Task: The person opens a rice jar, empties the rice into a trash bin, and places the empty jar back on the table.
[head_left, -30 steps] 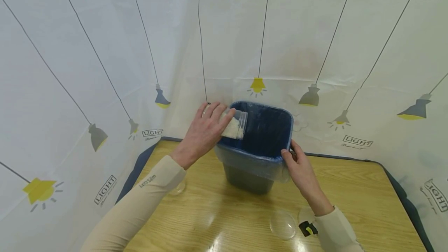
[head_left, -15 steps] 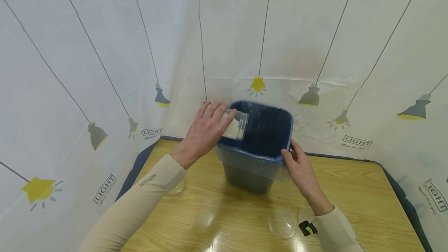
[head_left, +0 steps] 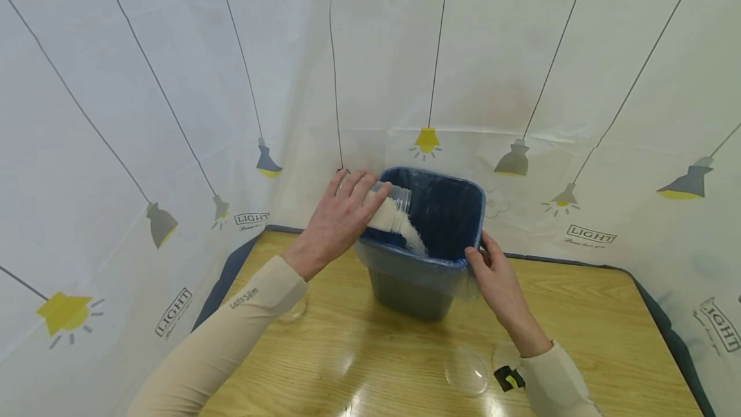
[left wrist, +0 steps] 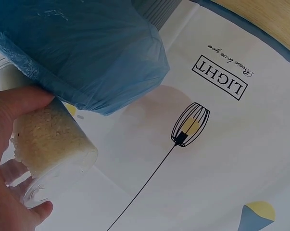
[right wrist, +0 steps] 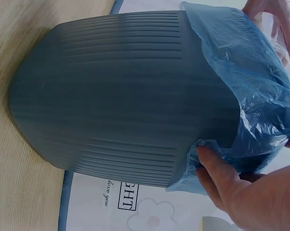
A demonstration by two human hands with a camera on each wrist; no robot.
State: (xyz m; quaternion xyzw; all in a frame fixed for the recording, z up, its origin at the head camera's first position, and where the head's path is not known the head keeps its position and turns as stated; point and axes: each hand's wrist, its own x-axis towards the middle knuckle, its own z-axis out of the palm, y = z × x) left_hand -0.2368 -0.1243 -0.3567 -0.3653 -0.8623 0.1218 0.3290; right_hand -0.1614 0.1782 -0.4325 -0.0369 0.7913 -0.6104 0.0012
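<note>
My left hand [head_left: 341, 217] grips a clear plastic jar [left wrist: 80, 149] of white rice [left wrist: 51, 137], tipped mouth-down to the right over the trash can. A stream of rice pours from its mouth into the can. The dark grey trash can [right wrist: 111, 96] stands on the table, lined with a blue plastic bag [head_left: 448, 211] folded over its rim. At the can's right side my right hand [head_left: 500, 285] holds the bagged rim, thumb on one side and fingers on the other. The bottom of the can's inside is hidden.
Two clear round lids lie on the wooden table [head_left: 347, 365]: one lid [head_left: 467, 372] in front, another [head_left: 294, 309] by the left forearm. A small black and yellow object [head_left: 509, 378] lies near the right cuff. A printed white sheet [head_left: 492, 50] stands behind.
The jar has tilted further down at its mouth, and rice now streams out into the can. Both hands stay in nearly the same place.
</note>
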